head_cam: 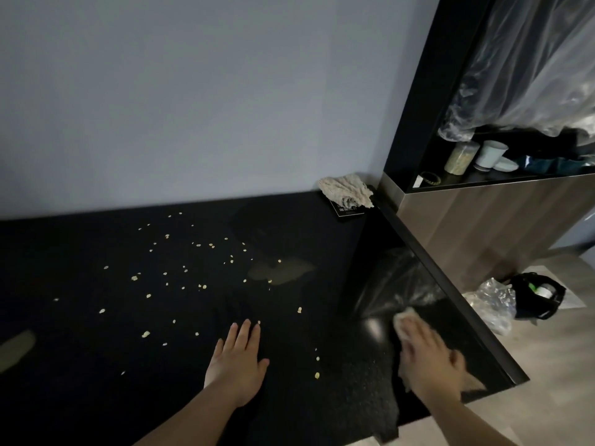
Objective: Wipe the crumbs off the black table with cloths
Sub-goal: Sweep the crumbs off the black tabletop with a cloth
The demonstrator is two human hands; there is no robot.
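The black table is strewn with several pale crumbs, mostly across its middle. My left hand lies flat near the front edge with its fingers spread, holding nothing. My right hand presses down on a beige cloth at the table's right end; only the cloth's edges show around the hand. A dark speckled cloth lies between my hands and hangs over the front edge. A second beige cloth sits crumpled in the far right corner.
Two dull smears mark the table, one mid-right and one at the left edge. A black card lies under the crumpled cloth. A cabinet shelf holds jars and cups. Plastic wrap and a black bag sit on the floor.
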